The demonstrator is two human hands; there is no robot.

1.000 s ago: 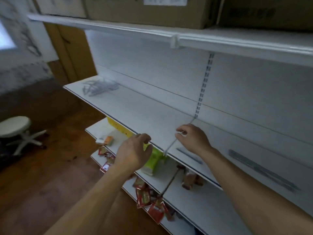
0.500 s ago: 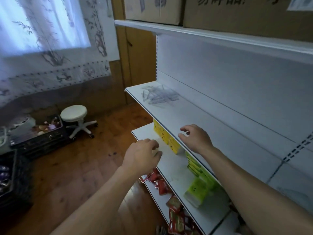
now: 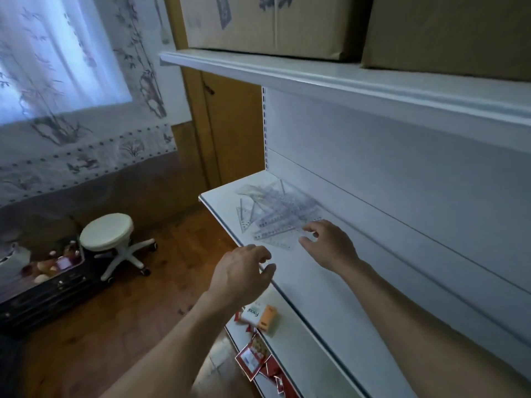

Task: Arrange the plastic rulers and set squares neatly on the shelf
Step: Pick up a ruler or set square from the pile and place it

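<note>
Fingers of the left hand [image 3: 241,275]: loosely curled fingers [image 3: 263,254] grasp nothing; they hover at the front edge of the white shelf [image 3: 316,282], centre of the frame.
Lower shelf [image 3: 298,354]: below the left wrist lies a white and orange tissue pack [image 3: 260,314]; red packets [image 3: 253,360] spill over the edge further down the frame.
Fingers of the right hand [image 3: 330,248]: relaxed, spread fingers [image 3: 309,228] hold nothing. Their tips reach the near edge of the ruler pile; I cannot tell whether they touch it.
Rulers and set squares [image 3: 275,216]: clear plastic pieces lie in a loose, overlapping heap at the left end of the white shelf, just above and left of the right hand. Long rulers cross at angles, with triangles poking out towards the front edge.
Back panel [image 3: 402,173]: plain white, rising behind the shelf on the right side of the frame.
Top shelf [image 3: 316,79]: white, running across the upper right, with two cardboard boxes [image 3: 264,21] resting on it.
Floor [image 3: 115,326]: dark wood, lower left.
Stool [image 3: 107,231]: round, white, on a wheeled base, left of centre, beside a dark crate [image 3: 51,280] of small bottles.
Curtain [image 3: 57,67]: sheer, with a printed plant pattern, over a bright window, upper left.
</note>
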